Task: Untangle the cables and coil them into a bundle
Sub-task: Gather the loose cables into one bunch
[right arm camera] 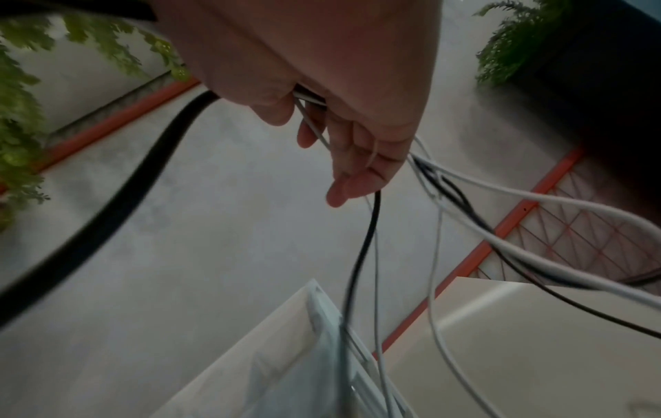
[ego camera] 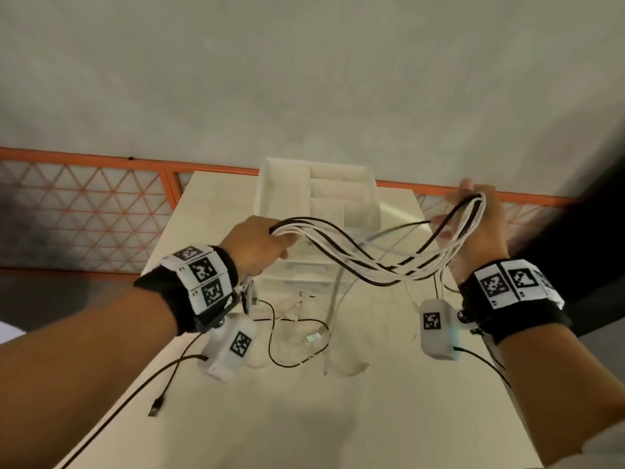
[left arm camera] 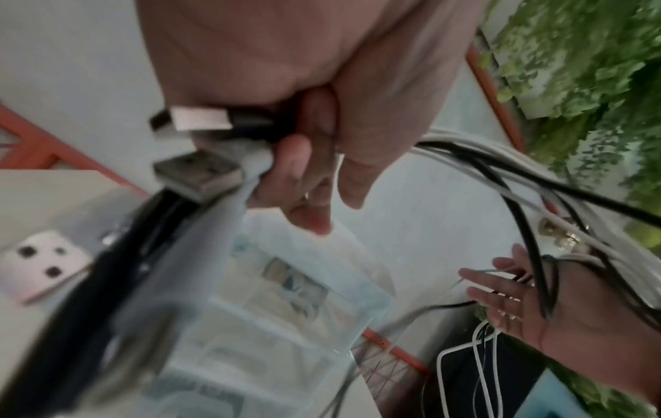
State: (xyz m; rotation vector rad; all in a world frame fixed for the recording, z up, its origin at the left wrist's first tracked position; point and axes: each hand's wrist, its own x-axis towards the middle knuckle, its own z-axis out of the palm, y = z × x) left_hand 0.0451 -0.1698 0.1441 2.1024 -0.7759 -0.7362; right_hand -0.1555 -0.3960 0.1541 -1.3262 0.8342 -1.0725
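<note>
A bunch of white and black cables (ego camera: pixel 368 258) sags in the air between my two hands above the table. My left hand (ego camera: pixel 260 245) grips one end of the bunch in a fist. Seen from the left wrist, USB plugs (left arm camera: pixel 200 169) stick out beside its curled fingers (left arm camera: pixel 304 175). My right hand (ego camera: pixel 473 221) is raised higher, and the cables loop over its spread fingers and thumb. The right wrist view shows thin cables (right arm camera: pixel 365 249) hanging down from its fingers (right arm camera: pixel 361 158). Loose ends trail onto the table (ego camera: pixel 297 326).
A white compartment tray (ego camera: pixel 318 198) stands at the far end of the pale table (ego camera: pixel 304 418). One black cable with a USB plug (ego camera: pixel 156 405) runs off the table's left side. An orange lattice railing (ego camera: pixel 101 211) lies beyond, with plants behind it.
</note>
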